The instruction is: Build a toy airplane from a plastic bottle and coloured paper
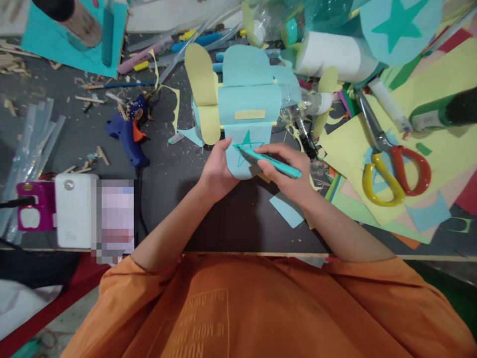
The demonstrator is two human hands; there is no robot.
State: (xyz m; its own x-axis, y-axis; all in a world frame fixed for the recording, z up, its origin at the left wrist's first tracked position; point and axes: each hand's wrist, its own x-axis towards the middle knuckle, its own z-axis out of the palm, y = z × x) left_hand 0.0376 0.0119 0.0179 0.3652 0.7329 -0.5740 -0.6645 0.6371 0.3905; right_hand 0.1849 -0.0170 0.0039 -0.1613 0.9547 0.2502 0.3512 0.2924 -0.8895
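A model airplane made from a plastic bottle, covered in light blue and yellow paper, lies in the middle of the table. My left hand grips the near blue wing by its left edge, thumb on top. In my right hand is a teal marker, its tip on a star outline drawn on that wing. The star's top point is coloured in; its other points look mostly outlined. The bottle's neck and white cap point right, beside a yellow paper propeller.
On the right, scissors with red and yellow handles lie on coloured paper sheets. Left stand a blue glue gun, a white power bank, and clear glue sticks. Markers and a white roll lie behind.
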